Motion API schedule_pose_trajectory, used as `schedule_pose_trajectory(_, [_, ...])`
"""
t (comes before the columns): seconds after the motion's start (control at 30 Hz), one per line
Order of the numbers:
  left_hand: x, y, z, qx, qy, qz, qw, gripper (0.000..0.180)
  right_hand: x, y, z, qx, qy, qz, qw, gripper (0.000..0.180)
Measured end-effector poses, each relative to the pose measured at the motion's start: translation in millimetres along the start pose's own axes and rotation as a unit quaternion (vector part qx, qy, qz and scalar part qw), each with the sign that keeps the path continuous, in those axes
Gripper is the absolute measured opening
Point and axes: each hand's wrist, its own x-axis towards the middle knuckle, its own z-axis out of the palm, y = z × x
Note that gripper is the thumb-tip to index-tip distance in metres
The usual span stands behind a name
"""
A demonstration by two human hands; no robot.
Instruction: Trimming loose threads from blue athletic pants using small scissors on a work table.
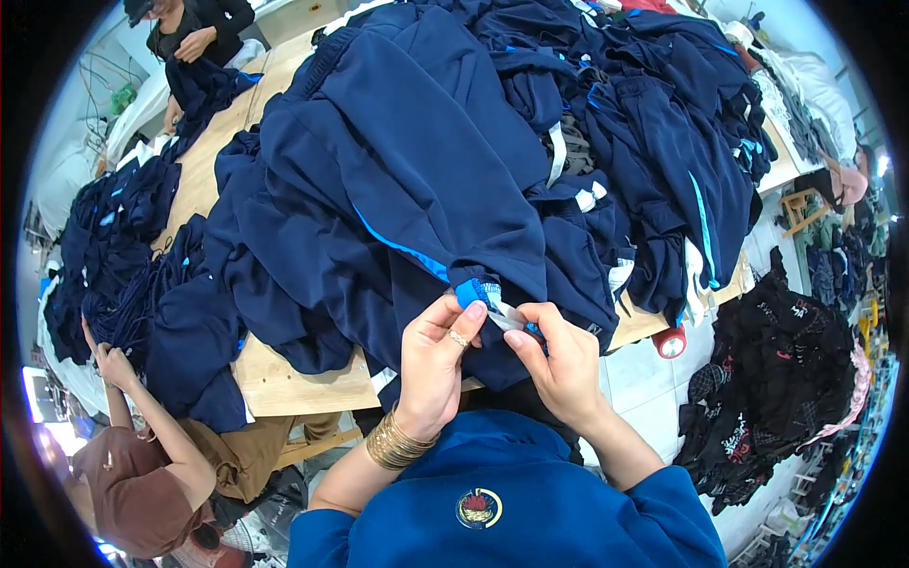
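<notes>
Your left hand [436, 364] and right hand [559, 364] both pinch the white label [504, 318] at the navy garment's [407, 180] near hem; hold it flat and taut against the blue trim [472, 290].

Wooden table [284, 383] under navy garments [398, 161]

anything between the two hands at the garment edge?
Head view: between the left hand and right hand lies a white tag at the light-blue hem of the navy garment; fingers of both hands pinch there.
</notes>
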Motion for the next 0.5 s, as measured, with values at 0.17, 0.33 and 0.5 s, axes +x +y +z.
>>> schedule_pose_trajectory(0.17, [-2.9,-5.0,2.9,-0.017,0.009,0.008,1.000,0.008,-0.3,-0.8,0.9,-0.050,0.013,-0.018,0.999,0.023])
schedule_pose_trajectory(0.33, [-3.5,-9.4,4.0,-0.024,0.010,0.018,1.000,0.009,-0.6,0.0,2.3,-0.046,0.021,-0.018,0.999,0.021])
schedule_pose_trajectory(0.5, [-3.7,-10.0,3.4,-0.009,0.014,0.012,1.000,0.008,-2.3,1.2,0.8,-0.031,0.001,0.009,0.999,0.017])
